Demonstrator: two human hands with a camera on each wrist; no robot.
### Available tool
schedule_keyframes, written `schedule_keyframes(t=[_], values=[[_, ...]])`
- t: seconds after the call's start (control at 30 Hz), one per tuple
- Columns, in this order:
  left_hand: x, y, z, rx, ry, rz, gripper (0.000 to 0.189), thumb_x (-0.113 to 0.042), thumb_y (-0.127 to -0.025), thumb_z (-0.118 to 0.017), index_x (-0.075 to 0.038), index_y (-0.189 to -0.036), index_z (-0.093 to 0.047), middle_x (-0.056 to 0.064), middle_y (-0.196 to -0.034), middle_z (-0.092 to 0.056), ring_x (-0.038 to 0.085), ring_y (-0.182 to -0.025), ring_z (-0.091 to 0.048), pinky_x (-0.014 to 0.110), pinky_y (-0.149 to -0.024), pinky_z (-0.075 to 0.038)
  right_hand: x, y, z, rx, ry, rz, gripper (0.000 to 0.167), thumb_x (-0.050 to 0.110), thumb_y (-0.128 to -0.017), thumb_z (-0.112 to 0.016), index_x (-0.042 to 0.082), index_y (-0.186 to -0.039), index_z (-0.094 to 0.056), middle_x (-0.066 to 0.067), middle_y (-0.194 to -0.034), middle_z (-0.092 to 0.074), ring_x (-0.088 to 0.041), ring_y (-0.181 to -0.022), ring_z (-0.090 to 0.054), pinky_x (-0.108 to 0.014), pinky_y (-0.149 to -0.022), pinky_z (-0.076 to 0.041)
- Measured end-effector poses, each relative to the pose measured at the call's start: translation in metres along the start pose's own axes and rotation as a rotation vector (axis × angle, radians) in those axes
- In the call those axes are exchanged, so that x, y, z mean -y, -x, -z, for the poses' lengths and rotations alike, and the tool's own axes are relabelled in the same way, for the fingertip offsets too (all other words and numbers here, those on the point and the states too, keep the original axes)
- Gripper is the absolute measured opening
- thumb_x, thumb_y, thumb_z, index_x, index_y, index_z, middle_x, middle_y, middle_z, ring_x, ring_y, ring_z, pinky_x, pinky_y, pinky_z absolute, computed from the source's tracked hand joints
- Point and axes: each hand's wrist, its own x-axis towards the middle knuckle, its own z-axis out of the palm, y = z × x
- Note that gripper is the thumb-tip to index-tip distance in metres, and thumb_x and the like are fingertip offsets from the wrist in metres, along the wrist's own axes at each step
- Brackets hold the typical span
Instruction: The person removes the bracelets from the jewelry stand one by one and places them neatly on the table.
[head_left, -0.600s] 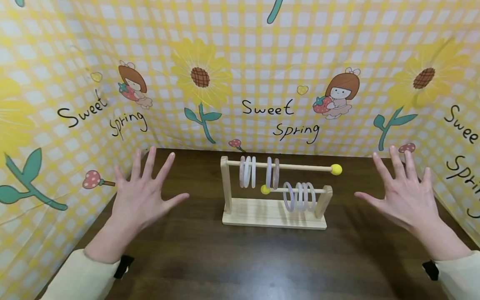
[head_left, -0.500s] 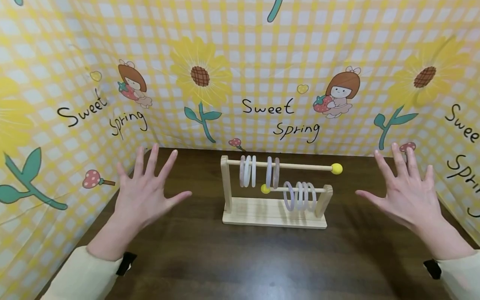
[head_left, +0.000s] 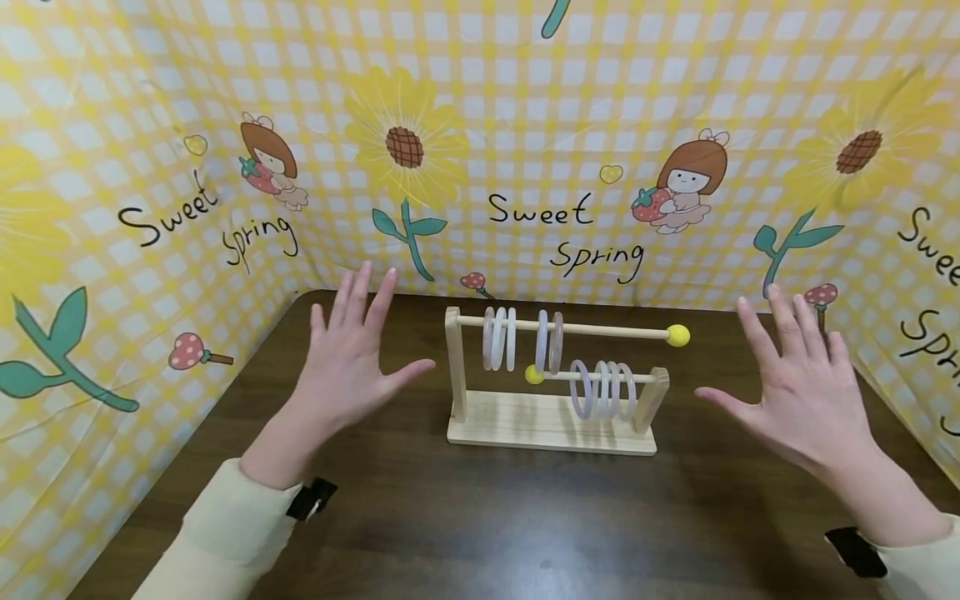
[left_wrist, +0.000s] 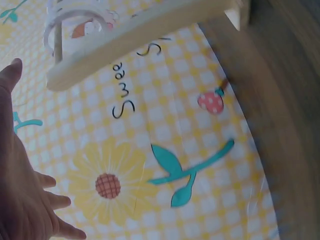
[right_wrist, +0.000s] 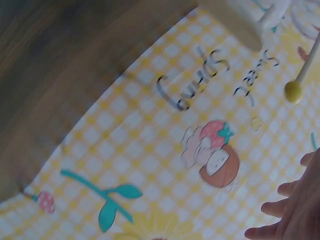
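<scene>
A pale wooden rack (head_left: 551,421) stands on the dark table between the two hands. Its upper rod, tipped with a yellow ball (head_left: 678,335), carries several translucent bangles (head_left: 512,340). More bangles (head_left: 581,390) hang on the lower rod, whose own yellow ball (head_left: 534,374) points left. To the rack's left, my left hand (head_left: 345,367) is spread in the air, its thumb close to the left post (head_left: 455,367) without touching it. My right hand (head_left: 806,396) hovers on the other side, fingers spread, farther from the rack. Neither hand holds anything.
A yellow checked cloth (head_left: 517,125) with flowers and lettering rises as a wall behind and along both sides of the dark wooden table (head_left: 480,525). Dark straps (head_left: 312,500) show at both wrists.
My left hand has moved right and slightly up, nearer the rack. The right hand has shifted only slightly left. The rack and its bangles stay in place.
</scene>
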Motion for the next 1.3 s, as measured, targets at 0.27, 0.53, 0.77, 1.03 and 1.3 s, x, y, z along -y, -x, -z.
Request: schedule_keyframes(t=[0.27, 0.53, 0.77, 1.03, 1.3], values=[[-0.013, -0.011, -0.020, -0.052, 0.315, -0.114, 0.105, -0.049, -0.085, -0.071, -0.020, -0.157, 0.001, 0.005, -0.162, -0.002, 0.029, -0.147, -0.008, 0.067, -0.107, -0.014, 0.034, -0.003, -0.010, -0.136, -0.150, 0.102, 0.101, 0.084, -0.082, -0.033, 0.011, -0.152, -0.029, -0.021, -0.149, -0.034, -0.046, -0.128, -0.038, -0.065, -0.094, -0.034], [-0.017, -0.012, -0.046, -0.057, 0.660, -0.194, 0.101, -0.004, -0.086, -0.074, -0.017, -0.156, -0.002, 0.006, -0.161, -0.009, 0.028, -0.144, -0.020, 0.054, -0.110, -0.025, 0.067, -0.002, -0.024, -0.171, -0.312, 0.104, 0.091, 0.074, -0.089, -0.039, 0.008, -0.151, -0.031, -0.023, -0.135, -0.045, -0.044, -0.114, -0.047, -0.058, -0.084, -0.040], [-0.020, -0.014, -0.062, -0.086, 0.845, -0.218, 0.090, 0.005, -0.088, -0.068, -0.016, -0.155, -0.011, 0.011, -0.157, -0.025, 0.035, -0.135, -0.038, 0.062, -0.098, -0.038, 0.086, -0.003, -0.039, -0.175, -0.430, 0.086, 0.082, 0.066, -0.094, -0.041, 0.003, -0.147, -0.037, -0.021, -0.129, -0.049, -0.038, -0.113, -0.048, -0.053, -0.080, -0.043], [-0.026, -0.014, -0.064, -0.089, 0.873, -0.234, 0.076, 0.015, -0.087, -0.061, -0.002, -0.147, -0.019, 0.027, -0.147, -0.036, 0.044, -0.119, -0.051, 0.060, -0.091, -0.044, 0.106, -0.012, -0.057, -0.167, -0.586, 0.105, 0.071, 0.057, -0.098, -0.043, 0.003, -0.144, -0.039, -0.013, -0.126, -0.055, -0.030, -0.113, -0.052, -0.048, -0.080, -0.045], [-0.032, -0.014, -0.064, -0.076, 0.909, -0.226, 0.063, 0.016, -0.091, -0.055, 0.000, -0.143, -0.024, 0.023, -0.144, -0.041, 0.042, -0.116, -0.055, 0.053, -0.088, -0.049, 0.124, -0.021, -0.074, -0.163, -0.810, 0.064, 0.055, 0.019, -0.093, -0.065, 0.005, -0.141, -0.042, -0.009, -0.125, -0.058, -0.024, -0.112, -0.054, -0.032, -0.086, -0.042]])
